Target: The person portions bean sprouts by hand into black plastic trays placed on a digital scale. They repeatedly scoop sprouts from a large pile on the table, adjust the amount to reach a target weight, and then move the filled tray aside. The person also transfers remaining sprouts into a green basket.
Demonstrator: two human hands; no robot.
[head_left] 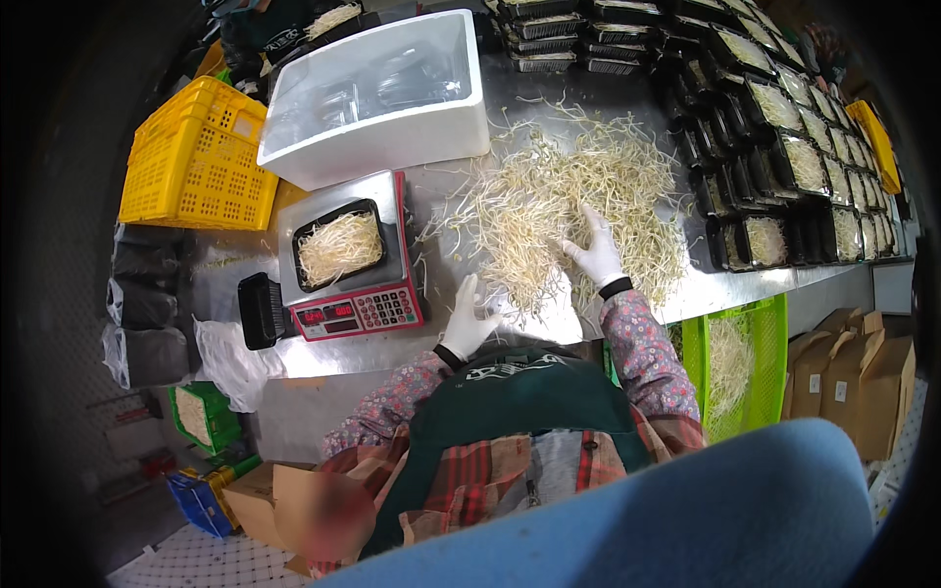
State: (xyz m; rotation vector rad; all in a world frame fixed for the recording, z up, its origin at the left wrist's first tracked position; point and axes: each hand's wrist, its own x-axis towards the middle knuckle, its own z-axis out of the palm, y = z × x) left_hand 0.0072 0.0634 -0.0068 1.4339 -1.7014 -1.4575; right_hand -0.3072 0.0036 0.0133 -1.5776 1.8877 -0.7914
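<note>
A loose heap of pale bean sprouts point(526, 216) lies on the steel table point(441, 353). My right hand point(596, 253), in a white glove, rests at the heap's front right with fingers spread among the sprouts. My left hand point(471, 323), also gloved, is at the heap's front left, fingers apart and holding nothing. To the left stands a red and steel scale point(370, 311) bearing a black tray of sprouts point(333, 245); an empty black tray point(261, 312) is beside it.
A white foam box point(372, 137) and yellow crate point(191, 152) stand behind the scale. Stacked filled trays point(806, 167) line the right. Plastic bags point(235, 361) are at left. A green crate point(774, 363) and cardboard boxes point(843, 382) are below the table's right side.
</note>
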